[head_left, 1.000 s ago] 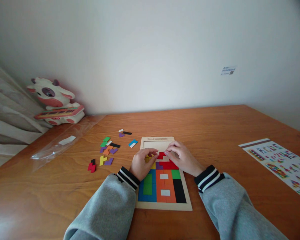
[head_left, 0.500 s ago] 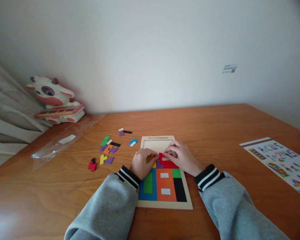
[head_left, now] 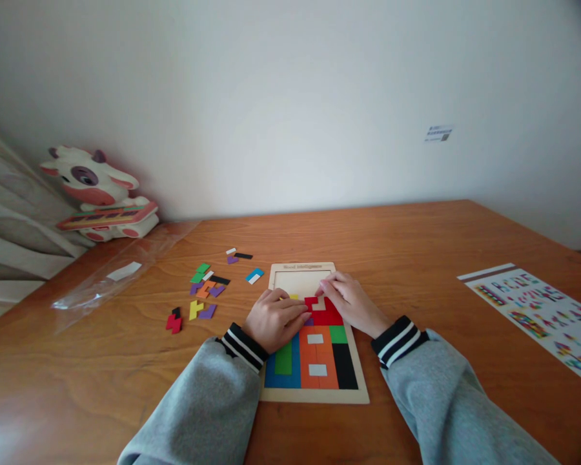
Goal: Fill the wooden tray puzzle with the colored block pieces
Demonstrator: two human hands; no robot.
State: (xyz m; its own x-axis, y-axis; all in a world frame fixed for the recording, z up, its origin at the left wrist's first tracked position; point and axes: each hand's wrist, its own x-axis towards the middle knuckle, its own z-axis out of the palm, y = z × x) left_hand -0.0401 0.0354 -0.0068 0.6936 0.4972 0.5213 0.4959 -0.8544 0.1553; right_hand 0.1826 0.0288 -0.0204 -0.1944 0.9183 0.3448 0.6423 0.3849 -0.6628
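Note:
A wooden tray puzzle (head_left: 364, 394) lies in front of me, its lower part filled with coloured flat pieces: orange (head_left: 318, 355), black (head_left: 345, 365), blue and green. My left hand (head_left: 277, 318) rests palm down over the tray's left side, fingers stretched out flat, fingertips on the edge of the red pieces (head_left: 328, 316). It hides part of the yellow and purple pieces below it. My right hand (head_left: 352, 303) is over the tray's right edge, its fingers extended and fingertips by the top of the red pieces. Nothing shows in its grasp.
Loose puzzle pieces lie left of the tray, among them a yellow one (head_left: 194, 309), a red one (head_left: 173, 325) and a blue one (head_left: 255, 274). A clear plastic bag (head_left: 97, 294) and a cow toy (head_left: 99, 200) are farther left. A printed sheet (head_left: 537, 316) lies at right.
My left hand has gone from a pinch at the red piece to lying flat over the pieces. My right fingers have loosened and shifted slightly up from the red piece.

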